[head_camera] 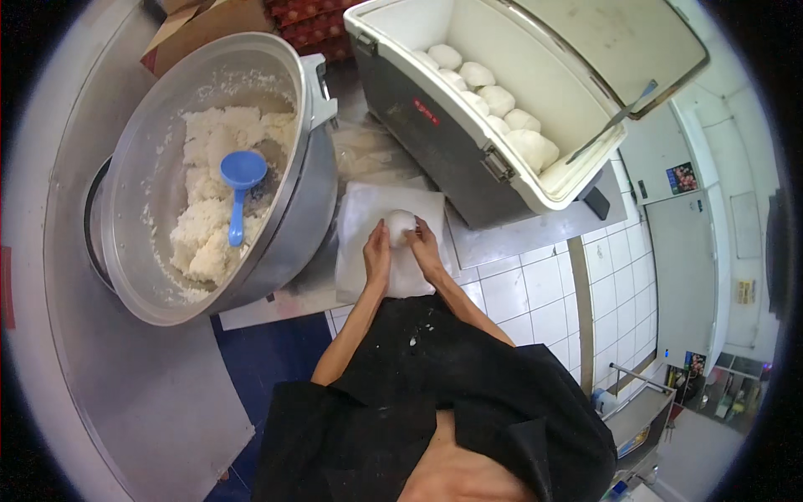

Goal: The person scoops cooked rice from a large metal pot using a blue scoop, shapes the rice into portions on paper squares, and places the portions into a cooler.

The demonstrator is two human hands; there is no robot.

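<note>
Between both hands is a rounded white bundle (401, 224), probably wrapped rice, above a stack of white sheets (361, 267). My left hand (377, 254) cups its left side, fingers pointing away from me. On the other side, my right hand (426, 246) presses thumb and fingers against it. To the left stands a large metal pot (304, 207) of cooked white rice (216, 135), on which a blue plastic ladle (241, 182) rests. An open grey cool box (414, 144) at the upper right holds several similar white bundles (495, 100).
A long thin metal utensil (611, 128) leans inside the cool box near its raised lid (627, 50). Behind the pot are a cardboard box (213, 31) and stacked red trays (310, 25). White floor tiles (502, 295) show beyond the metal table's edge; a cart (640, 414) stands at the lower right.
</note>
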